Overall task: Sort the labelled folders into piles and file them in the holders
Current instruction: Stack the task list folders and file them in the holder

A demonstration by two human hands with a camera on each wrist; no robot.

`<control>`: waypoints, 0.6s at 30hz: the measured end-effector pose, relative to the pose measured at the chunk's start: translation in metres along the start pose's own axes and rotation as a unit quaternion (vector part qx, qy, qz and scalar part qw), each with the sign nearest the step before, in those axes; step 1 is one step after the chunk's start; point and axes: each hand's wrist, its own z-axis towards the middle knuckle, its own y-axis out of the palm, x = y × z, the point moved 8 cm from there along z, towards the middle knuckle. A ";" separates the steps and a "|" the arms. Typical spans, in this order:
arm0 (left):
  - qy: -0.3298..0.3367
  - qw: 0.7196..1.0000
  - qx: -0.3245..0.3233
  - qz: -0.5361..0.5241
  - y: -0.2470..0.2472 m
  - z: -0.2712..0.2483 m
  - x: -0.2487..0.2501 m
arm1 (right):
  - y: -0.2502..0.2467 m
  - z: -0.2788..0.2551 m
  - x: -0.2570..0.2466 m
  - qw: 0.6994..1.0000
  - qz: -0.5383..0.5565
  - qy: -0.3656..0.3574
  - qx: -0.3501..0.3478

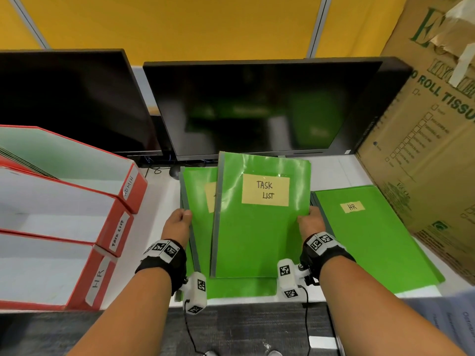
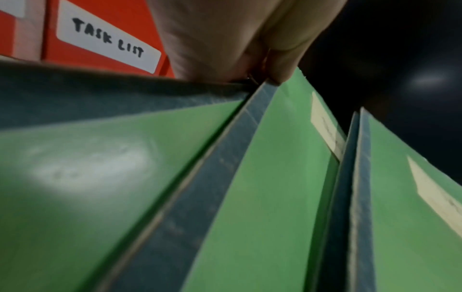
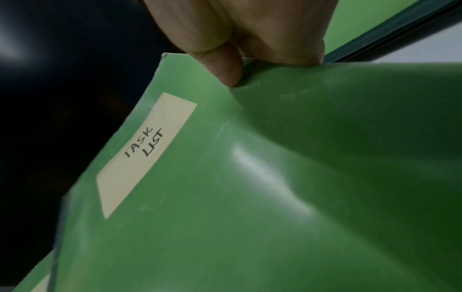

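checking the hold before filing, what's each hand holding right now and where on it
Right hand pinches the TASK LIST folder at its right edge. Left hand grips the left, spine edge of the folder behind it; that label is hidden.

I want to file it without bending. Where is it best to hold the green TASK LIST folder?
Probably the grey spine edge of the green plastic TASK LIST folder, coming from its left: it looks stiffer. The cover buckles where the right hand pinches the thin open edge.
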 end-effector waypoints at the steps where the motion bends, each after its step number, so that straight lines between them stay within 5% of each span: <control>1: 0.006 1.000 0.012 0.010 -0.004 0.002 0.000 | -0.006 0.002 0.003 1.000 0.004 0.008 0.013; 7: 0.002 0.998 0.041 0.038 -0.013 0.005 0.005 | -0.011 0.009 0.007 1.000 -0.016 0.014 0.009; 12: 0.037 0.998 -0.031 -0.041 0.009 -0.011 0.032 | 0.014 -0.006 -0.010 0.998 -0.006 -0.017 -0.059; 18: 0.100 0.982 -0.087 -0.136 0.017 -0.021 0.074 | 0.023 -0.020 -0.040 0.983 0.131 -0.047 -0.122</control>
